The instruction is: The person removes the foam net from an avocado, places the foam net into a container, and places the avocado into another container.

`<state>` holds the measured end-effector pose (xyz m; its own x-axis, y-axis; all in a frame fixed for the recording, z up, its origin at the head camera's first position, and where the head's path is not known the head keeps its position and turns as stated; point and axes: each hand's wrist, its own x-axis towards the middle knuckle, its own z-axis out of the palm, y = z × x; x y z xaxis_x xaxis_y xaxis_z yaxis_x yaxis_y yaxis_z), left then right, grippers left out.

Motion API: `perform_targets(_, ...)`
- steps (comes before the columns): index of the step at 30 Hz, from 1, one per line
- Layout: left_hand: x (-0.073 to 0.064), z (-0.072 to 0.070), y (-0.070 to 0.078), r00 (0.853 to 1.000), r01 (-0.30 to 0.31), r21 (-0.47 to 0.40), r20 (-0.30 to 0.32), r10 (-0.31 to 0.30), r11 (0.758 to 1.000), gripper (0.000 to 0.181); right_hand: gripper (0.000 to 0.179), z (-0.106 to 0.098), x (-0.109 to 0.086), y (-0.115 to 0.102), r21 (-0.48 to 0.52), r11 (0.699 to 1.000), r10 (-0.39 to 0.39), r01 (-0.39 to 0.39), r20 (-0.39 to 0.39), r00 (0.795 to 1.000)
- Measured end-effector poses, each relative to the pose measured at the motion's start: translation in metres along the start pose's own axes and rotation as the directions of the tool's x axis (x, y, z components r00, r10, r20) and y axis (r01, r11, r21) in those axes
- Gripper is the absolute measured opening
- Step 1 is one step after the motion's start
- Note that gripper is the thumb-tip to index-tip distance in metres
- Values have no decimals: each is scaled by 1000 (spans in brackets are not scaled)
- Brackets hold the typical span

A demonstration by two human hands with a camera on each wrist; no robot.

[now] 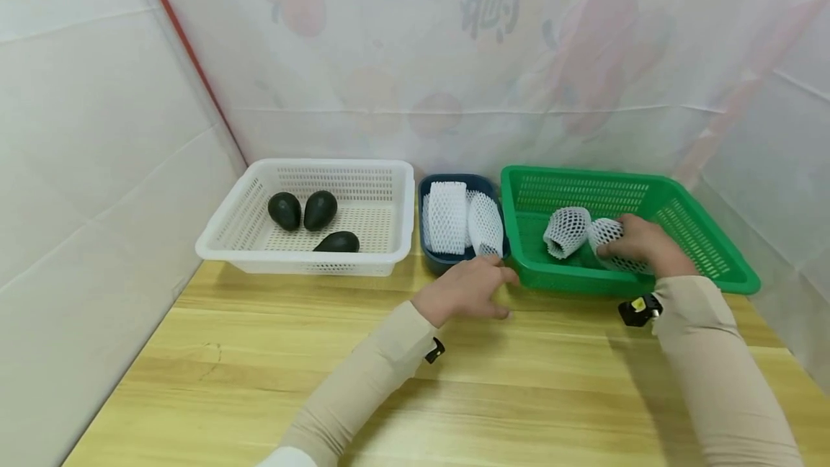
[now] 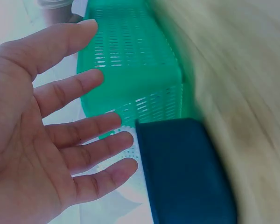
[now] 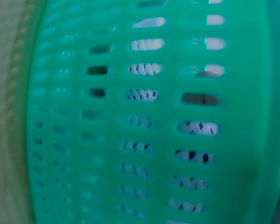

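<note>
In the green basket (image 1: 703, 251), my right hand (image 1: 642, 242) grips a dark avocado in a white foam net (image 1: 604, 230) from above. Another foam-netted avocado (image 1: 567, 231) lies just left of it. The right wrist view is filled by the basket's slotted wall (image 3: 163, 109), with white netting showing through its slots and the hand mostly hidden. My left hand (image 1: 468, 287) hovers in front of the navy tray (image 1: 441, 263), fingers spread and nothing held. Its bare palm (image 2: 32, 154) faces the left wrist camera. White foam net sleeves (image 1: 447, 218) lie inside the navy tray.
To the left stands a white basket (image 1: 305, 259) with three bare dark avocados (image 1: 320, 210). All the containers line the back of the wooden table (image 1: 272, 366), against a white sheet (image 1: 389, 56). The navy tray sits between the two baskets.
</note>
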<state>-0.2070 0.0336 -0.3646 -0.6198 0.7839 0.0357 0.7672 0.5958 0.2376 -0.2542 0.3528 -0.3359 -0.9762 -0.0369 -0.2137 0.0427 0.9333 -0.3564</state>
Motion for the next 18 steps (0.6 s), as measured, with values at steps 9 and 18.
perform_targets(9, -2, -5, 1, 1000, -11, -7, 6, 11, 1000, 47, 86, -3, -3, -7, -19, 1000, 15, -15, 11, 1000)
perform_targets(18, -11, -9, 2, 1000, -19, 9, -5, 19, 1000, 46, 84, -2, -6, -11, -23, 1000, -6, 6, -9, 1000)
